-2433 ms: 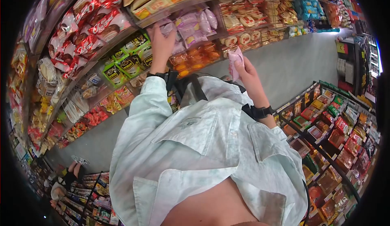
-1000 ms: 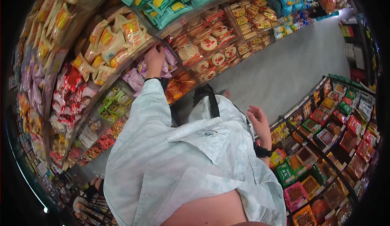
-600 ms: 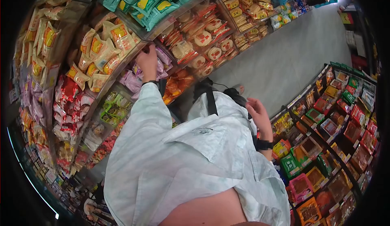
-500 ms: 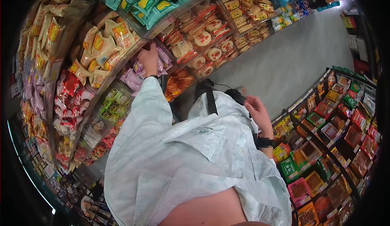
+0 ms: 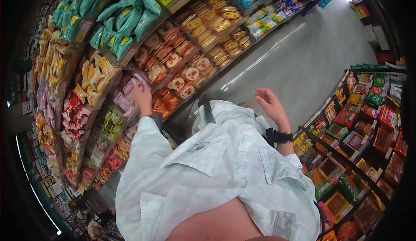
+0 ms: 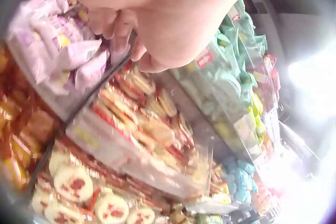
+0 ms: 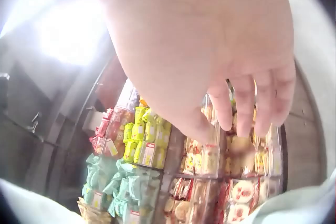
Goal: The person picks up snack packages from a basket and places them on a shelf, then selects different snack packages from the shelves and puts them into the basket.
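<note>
My left hand (image 5: 142,98) reaches into a shelf bin of purple-wrapped snack packets (image 5: 124,97). In the left wrist view its bent fingers (image 6: 125,22) and thumb lie beside the purple packets (image 6: 79,56), at the divider by the red-and-cream wrapped rice crackers (image 6: 134,103). The palm hides part of the bin, and I cannot tell whether the fingers hold a packet. My right hand (image 5: 272,104) is held over the aisle with nothing in it. The right wrist view shows its fingers (image 7: 244,106) apart and slightly bent.
Stepped clear bins hold teal packets (image 5: 117,37), beige packets (image 5: 93,78), red packets (image 5: 76,115) and orange packets (image 5: 162,102). Grey floor (image 5: 277,72) runs between these and a rack of boxed snacks (image 5: 355,139) on the right. A dark strap bag (image 5: 207,111) hangs at my front.
The pink packet in my right hand at the earliest frame is gone from it. My left hand stays at the purple bin. The view has shifted along the shelves.
</note>
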### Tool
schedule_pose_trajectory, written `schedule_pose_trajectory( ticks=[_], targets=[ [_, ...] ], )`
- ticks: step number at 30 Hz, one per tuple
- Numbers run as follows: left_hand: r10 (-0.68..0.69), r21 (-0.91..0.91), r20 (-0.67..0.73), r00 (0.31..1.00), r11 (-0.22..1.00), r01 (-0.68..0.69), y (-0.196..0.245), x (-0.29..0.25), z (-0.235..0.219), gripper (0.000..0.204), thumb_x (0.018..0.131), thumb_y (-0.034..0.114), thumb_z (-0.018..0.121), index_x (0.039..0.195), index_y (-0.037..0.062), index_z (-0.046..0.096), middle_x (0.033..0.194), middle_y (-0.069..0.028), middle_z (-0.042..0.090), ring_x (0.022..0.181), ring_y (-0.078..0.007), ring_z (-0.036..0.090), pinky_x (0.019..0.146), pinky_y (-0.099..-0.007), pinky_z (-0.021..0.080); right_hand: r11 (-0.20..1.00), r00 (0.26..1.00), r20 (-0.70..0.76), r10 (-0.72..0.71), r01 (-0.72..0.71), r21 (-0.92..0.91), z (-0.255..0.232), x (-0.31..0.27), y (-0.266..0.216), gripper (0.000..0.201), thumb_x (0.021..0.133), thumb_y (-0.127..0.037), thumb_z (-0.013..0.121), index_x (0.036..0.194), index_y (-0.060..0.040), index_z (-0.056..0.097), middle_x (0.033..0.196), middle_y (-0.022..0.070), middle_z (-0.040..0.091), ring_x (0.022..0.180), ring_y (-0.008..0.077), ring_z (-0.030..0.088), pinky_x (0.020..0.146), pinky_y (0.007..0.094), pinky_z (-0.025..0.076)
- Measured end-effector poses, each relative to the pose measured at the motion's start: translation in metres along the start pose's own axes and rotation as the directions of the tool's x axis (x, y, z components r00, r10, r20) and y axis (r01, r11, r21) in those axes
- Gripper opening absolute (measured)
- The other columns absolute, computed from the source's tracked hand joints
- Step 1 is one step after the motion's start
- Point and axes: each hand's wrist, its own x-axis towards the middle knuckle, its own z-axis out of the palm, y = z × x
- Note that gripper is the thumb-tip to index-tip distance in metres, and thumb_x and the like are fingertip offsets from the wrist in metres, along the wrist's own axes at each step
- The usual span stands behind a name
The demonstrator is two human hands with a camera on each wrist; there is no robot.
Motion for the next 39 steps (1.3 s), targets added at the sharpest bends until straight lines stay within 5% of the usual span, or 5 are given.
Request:
schedule_pose_trajectory(
  ticks=[13,16,30,34,39],
  targets=[
    [0.251,-0.334,0.442,0.861,0.937,-0.101,0.271,-0.029,0.154,0.024,0.094,0.011,0.065,0.116,0.0023,0.067,0.110,-0.0151,0.070,0.104,-0.0293,0.067,0.093,-0.0406,0.053,0.800,0.724,-0.350,0.595,-0.491,0.345,-0.124,-0.040,0.338,0.014,0.096,-0.019,0.062,0.094,-0.0068,0.069,0.073,-0.0003,0.064,0.060,0.0127,0.058,0.052,0.0296,0.045],
    [0.357,-0.289,0.290,0.888,0.917,-0.274,0.318,0.022,0.191,0.031,0.091,0.010,0.066,0.122,0.0084,0.068,0.126,-0.0169,0.063,0.119,-0.0376,0.056,0.103,-0.0473,0.047,0.858,0.893,-0.387,0.228,-0.373,-0.354,-0.136,-0.124,0.374,0.017,0.093,-0.019,0.058,0.081,-0.0084,0.062,0.068,0.0112,0.058,0.058,0.0279,0.056,0.052,0.0414,0.042],
    [0.337,0.086,0.396,0.854,0.913,-0.400,0.349,0.046,0.221,0.053,0.083,0.015,0.075,0.135,0.0244,0.066,0.144,-0.0163,0.053,0.134,-0.0424,0.044,0.114,-0.0539,0.038,0.714,0.996,-0.090,-0.027,-0.044,-0.699,-0.339,-0.024,0.347,0.016,0.094,-0.019,0.064,0.101,-0.0049,0.069,0.092,0.0230,0.070,0.084,0.0435,0.068,0.070,0.0483,0.054],
    [0.116,0.073,0.235,0.965,0.988,-0.137,0.360,-0.030,0.169,0.047,0.084,0.013,0.072,0.131,0.0147,0.068,0.136,-0.0169,0.057,0.130,-0.0404,0.046,0.111,-0.0473,0.041,0.746,0.790,-0.046,0.612,-0.558,0.364,-0.420,0.105,0.297,0.015,0.098,-0.024,0.065,0.105,-0.0118,0.062,0.085,0.0004,0.066,0.067,0.0104,0.061,0.054,0.0244,0.046],
    [-0.268,-0.122,0.388,0.882,0.934,0.337,0.339,-0.228,0.124,0.029,0.088,0.015,0.070,0.116,0.0081,0.068,0.111,-0.0160,0.072,0.106,-0.0377,0.068,0.096,-0.0474,0.053,0.765,0.779,-0.053,0.625,-0.625,-0.155,-0.477,0.216,0.223,0.014,0.097,-0.023,0.065,0.107,-0.0130,0.064,0.089,-0.0016,0.067,0.074,0.0101,0.064,0.066,0.0269,0.053]
  ],
)
